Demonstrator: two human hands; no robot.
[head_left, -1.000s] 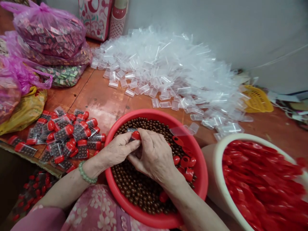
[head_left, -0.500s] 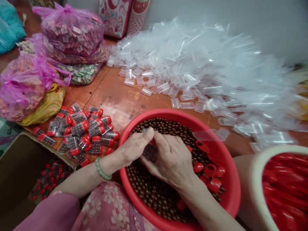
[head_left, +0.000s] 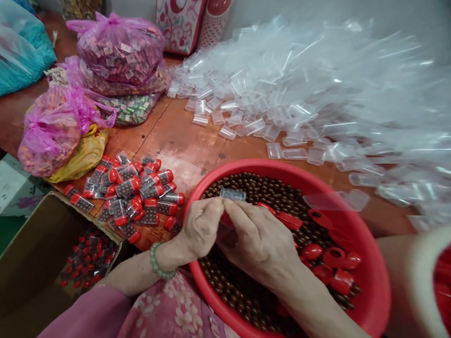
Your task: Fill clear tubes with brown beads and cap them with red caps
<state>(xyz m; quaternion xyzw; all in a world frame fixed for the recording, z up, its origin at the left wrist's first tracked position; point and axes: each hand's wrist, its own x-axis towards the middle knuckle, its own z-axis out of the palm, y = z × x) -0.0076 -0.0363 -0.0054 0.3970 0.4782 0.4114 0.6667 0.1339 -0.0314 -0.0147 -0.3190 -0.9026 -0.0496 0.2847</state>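
Observation:
Above a red basin (head_left: 378,277) of brown beads (head_left: 260,188), my two hands meet at the fingertips. My left hand (head_left: 202,225), with a green bead bracelet (head_left: 157,263) at the wrist, is closed against my right hand (head_left: 255,234). Between them is a clear plastic piece (head_left: 227,234), mostly hidden by the fingers. Just beyond the fingers, a clear case (head_left: 233,194) lies on the beads. Red plastic caps (head_left: 334,257) lie in the basin's right part. Filled red-capped cases (head_left: 128,187) are piled on the table left of the basin.
Clear plastic sleeves (head_left: 299,94) are heaped across the back and right of the wooden table (head_left: 183,136). Tied pink bags (head_left: 120,56) stand back left. A cardboard box (head_left: 31,263) holding red-capped cases is at lower left. A pale tub (head_left: 419,267) is at right.
The view has shifted left, so things appear further right. My hands remain together, with the left hand's fingers more curled. The clear case beyond them shows more fully.

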